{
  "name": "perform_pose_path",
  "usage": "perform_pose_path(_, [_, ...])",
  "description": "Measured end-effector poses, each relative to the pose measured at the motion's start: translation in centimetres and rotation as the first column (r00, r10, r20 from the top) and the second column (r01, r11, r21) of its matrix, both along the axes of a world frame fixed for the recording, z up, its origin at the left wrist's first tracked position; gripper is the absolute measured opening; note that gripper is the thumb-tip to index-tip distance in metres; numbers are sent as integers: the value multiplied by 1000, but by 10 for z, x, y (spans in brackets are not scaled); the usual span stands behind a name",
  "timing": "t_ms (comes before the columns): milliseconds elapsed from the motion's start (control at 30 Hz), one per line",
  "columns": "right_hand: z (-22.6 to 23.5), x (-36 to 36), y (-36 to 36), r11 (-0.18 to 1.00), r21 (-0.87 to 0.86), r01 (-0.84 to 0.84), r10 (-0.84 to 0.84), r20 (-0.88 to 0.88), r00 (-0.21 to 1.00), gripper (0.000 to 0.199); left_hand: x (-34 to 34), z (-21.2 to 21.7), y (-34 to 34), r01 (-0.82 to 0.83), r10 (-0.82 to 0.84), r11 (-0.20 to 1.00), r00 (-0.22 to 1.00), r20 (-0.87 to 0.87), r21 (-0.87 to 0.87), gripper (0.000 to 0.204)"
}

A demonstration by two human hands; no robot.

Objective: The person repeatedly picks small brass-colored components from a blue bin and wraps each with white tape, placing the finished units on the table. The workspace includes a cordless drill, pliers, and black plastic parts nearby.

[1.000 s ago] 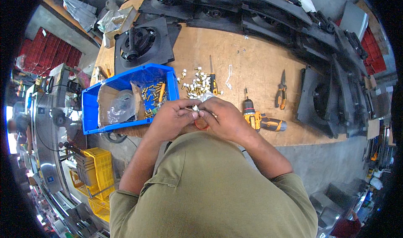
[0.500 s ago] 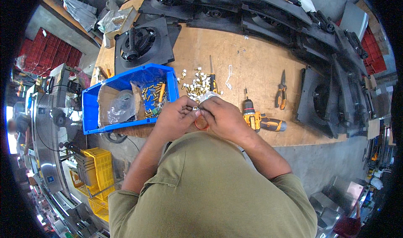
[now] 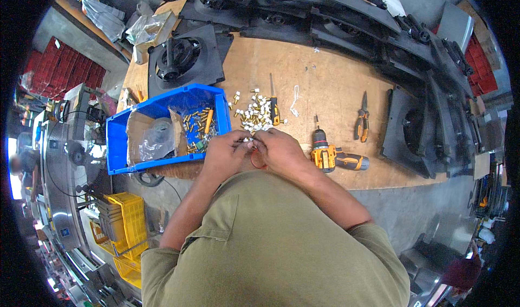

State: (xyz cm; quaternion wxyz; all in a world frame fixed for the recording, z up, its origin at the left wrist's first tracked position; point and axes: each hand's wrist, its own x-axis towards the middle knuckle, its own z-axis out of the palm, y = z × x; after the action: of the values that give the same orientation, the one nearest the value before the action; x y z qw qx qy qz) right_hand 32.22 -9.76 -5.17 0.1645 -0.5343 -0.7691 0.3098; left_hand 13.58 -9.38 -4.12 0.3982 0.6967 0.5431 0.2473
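Observation:
Close to the table's front edge, my left hand (image 3: 225, 151) and my right hand (image 3: 280, 151) meet with closed fingers at a small fitting (image 3: 250, 140). Fingertips hide most of it; only a pale, shiny end shows. An orange-red ring (image 3: 259, 159) shows just below the fingers, and I cannot make out whether a hand holds it. Right beyond my hands lies a loose heap of brass fittings with white ends (image 3: 259, 112). A screwdriver (image 3: 275, 109) with a black and yellow handle lies against the heap's right side.
Left of my hands stands a blue bin (image 3: 116, 144) with loose brass fittings and a clear plastic bag. To the right lie a cordless drill (image 3: 324, 156) and pliers (image 3: 362, 120). A white cord (image 3: 295, 101) lies midway. Black fan housings (image 3: 187, 63) line the back and right.
Both hands have shifted slightly and still pinch the small fitting. A white thing seen by my right fingers before no longer shows there, and more of the heap is uncovered.

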Motion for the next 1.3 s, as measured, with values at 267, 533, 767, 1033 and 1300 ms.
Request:
perform_pose_path(267, [49, -5, -27, 979, 79, -186, 191, -65, 979, 20, -40, 30, 51, -300, 395, 854, 906, -154, 424, 18])
perform_pose_path(533, [16, 37, -22, 992, 110, 65, -42, -205, 978, 15, -56, 48, 84, -156, 186, 960, 976, -113, 234, 17])
perform_pose_path(767, [-19, 46, -41, 998, -49, 25, -30, -90, 995, 21, 9, -49, 106, 403, -304, 910, 811, -499, 100, 31])
perform_pose_path(1033, [-43, 53, -49, 984, -142, 110, -116, -35, 993, 23, 14, -12, 98, 384, -299, 916, 844, -445, 114, 54])
perform_pose_path(1300, [-65, 34, -40, 957, -190, 221, -206, 97, 974, 24, -1, 173, -6, 549, -600, 543, 783, -164, 635, 34])
